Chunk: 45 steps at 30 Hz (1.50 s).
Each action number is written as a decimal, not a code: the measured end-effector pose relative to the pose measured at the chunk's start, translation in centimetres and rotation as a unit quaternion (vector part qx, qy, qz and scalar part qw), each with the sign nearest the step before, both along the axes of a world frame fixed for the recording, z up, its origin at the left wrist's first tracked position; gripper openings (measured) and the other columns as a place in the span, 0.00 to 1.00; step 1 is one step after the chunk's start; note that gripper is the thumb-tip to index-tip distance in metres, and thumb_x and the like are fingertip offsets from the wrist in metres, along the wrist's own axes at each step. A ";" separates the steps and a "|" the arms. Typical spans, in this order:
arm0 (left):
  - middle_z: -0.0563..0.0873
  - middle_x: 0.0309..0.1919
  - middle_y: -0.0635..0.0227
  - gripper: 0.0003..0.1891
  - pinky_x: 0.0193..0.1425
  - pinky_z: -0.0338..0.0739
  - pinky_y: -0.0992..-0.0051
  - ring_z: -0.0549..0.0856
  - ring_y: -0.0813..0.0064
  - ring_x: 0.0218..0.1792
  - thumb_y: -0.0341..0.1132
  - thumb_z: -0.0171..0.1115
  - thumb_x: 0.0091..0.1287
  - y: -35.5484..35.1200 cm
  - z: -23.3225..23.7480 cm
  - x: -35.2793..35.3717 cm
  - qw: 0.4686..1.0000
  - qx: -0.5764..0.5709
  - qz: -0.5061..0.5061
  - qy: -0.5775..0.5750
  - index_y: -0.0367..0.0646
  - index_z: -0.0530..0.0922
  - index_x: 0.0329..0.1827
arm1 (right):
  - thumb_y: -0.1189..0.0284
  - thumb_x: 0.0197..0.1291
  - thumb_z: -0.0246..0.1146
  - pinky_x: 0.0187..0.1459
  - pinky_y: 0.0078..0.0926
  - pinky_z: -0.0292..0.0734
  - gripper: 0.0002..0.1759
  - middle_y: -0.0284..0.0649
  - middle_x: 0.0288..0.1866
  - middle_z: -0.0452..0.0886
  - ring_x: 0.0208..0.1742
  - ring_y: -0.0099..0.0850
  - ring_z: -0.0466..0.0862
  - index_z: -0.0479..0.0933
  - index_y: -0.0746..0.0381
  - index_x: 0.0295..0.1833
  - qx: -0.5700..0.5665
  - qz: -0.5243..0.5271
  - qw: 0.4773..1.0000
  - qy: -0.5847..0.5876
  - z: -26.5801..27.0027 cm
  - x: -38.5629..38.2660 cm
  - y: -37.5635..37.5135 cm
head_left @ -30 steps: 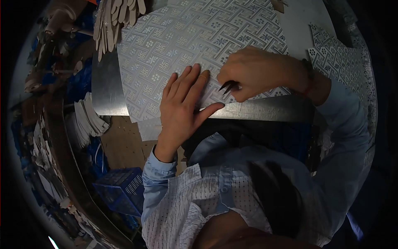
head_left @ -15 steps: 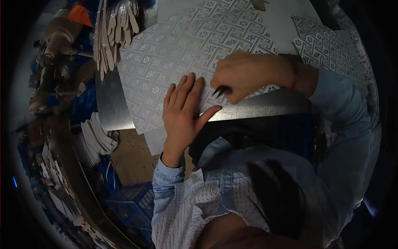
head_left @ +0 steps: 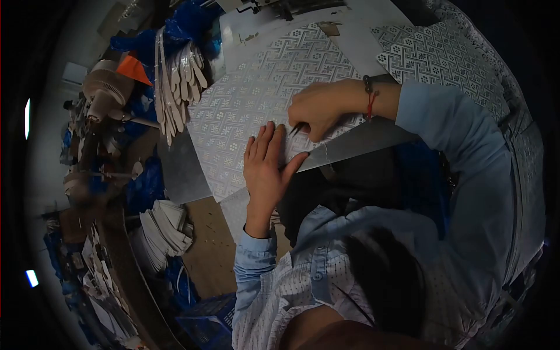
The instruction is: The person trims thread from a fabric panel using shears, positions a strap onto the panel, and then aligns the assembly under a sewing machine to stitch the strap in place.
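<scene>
"What has changed?"

"The view has been shifted, so more of the metal fittings at the far side is shown. Near the person, the sheet is still pinned at its near edge by the left hand, laid flat with fingers spread and nothing grasped. It is thus kept steady beside the right hand."

"And that grip?"

"Clenched, with a dark tool held in it, its slim points aimed down at the sheet. Whether the surface is touched cannot be told."

"How is the sheet made?"

"It looks thin and smooth, covered in silvery lattice lines and small flowers, with a slight sheen. Dull grey metal is left showing along its near edge, and a pale board is seen beyond."

"And around it?"

"Flat white strips are fanned near the left sleeve. Farther off, long round-ended pieces are bunched, and a second patterned sheet is laid to the right."
</scene>
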State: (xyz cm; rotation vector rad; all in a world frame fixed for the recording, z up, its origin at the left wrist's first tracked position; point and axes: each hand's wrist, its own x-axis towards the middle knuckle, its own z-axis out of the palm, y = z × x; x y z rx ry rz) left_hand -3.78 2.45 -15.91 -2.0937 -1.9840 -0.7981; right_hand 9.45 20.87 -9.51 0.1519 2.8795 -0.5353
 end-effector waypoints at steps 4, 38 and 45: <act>0.79 0.65 0.50 0.36 0.73 0.64 0.53 0.76 0.52 0.68 0.55 0.71 0.61 0.1 0.0 0.1 1.000 0.004 -0.003 -0.004 0.37 0.77 0.65 | 0.65 0.42 0.69 0.39 0.40 0.78 0.13 0.43 0.30 0.86 0.37 0.42 0.86 0.84 0.62 0.33 -0.013 -0.013 0.999 -0.035 1.5 -0.5 1.0; 0.77 0.67 0.53 0.35 0.68 0.75 0.60 0.77 0.53 0.68 0.38 0.72 0.63 11.2 11.6 -5.5 0.901 -0.212 -0.336 0.176 0.45 0.70 0.73 | 0.72 0.70 0.58 0.54 0.41 0.78 0.17 0.46 0.57 0.81 0.52 0.46 0.83 0.76 0.61 0.62 -0.040 -0.583 0.793 0.172 4.8 27.4 -21.2; 0.71 0.72 0.50 0.51 0.74 0.67 0.65 0.71 0.55 0.72 0.41 0.80 0.53 18.5 8.2 -18.4 0.909 -0.380 -0.120 0.124 0.38 0.60 0.78 | 0.70 0.69 0.59 0.50 0.43 0.78 0.18 0.51 0.52 0.77 0.51 0.53 0.82 0.75 0.65 0.62 0.106 -0.747 0.645 0.122 -7.6 31.9 -23.5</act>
